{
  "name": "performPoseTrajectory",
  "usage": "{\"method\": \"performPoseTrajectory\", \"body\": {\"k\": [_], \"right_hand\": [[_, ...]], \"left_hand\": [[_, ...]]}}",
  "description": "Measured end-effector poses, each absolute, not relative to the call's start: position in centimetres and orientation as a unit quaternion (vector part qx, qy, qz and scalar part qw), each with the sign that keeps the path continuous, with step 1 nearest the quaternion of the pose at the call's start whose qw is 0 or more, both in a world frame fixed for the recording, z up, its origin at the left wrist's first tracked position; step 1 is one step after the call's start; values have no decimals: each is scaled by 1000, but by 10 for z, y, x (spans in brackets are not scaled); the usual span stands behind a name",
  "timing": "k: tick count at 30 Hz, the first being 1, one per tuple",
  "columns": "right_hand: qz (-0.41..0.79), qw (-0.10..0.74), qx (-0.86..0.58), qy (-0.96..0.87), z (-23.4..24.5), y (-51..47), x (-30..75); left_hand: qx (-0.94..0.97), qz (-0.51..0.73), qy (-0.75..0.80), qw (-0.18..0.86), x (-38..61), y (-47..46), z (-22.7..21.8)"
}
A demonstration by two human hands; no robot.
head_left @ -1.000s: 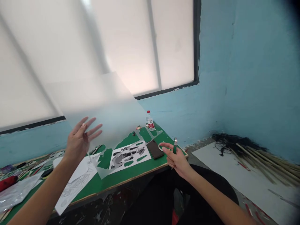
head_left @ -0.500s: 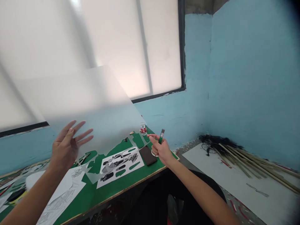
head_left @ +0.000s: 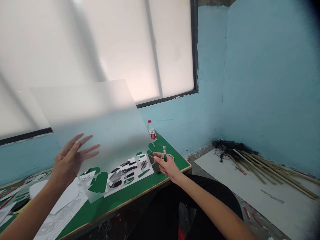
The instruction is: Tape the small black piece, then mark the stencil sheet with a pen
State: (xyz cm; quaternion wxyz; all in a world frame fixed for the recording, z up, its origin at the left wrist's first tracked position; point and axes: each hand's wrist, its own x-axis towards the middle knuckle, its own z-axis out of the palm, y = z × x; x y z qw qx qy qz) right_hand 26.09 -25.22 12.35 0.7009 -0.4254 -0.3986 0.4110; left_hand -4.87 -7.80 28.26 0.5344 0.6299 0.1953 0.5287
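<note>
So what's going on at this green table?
A person sits at a green table. Their left hand, spread open, props up a large frosted translucent sheet, whose lower edge overlaps a printed sheet of black and grey shapes. The right hand grips a green-handled tool upright beside it.

Bare left hand, right hand, black trousers.

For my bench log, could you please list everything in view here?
green mat: one, green, under the papers
translucent sheet: one, frosted white, raised above the mat
printed sheet: one, black-and-white, flat on the mat
bottle: one, clear with red cap, mat's far edge
sticks: a bundle, tan, floor at right
left hand: fingers spread against the translucent sheet
right hand: grips a green-handled tool
</note>
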Motion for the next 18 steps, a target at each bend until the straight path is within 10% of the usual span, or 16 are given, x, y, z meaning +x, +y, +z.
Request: {"method": "performPoseTrajectory", "body": {"k": [18], "right_hand": [[422, 699, -415, -402, 117, -254, 246]], "left_hand": [[634, 528, 194, 531, -61, -74, 279]]}}
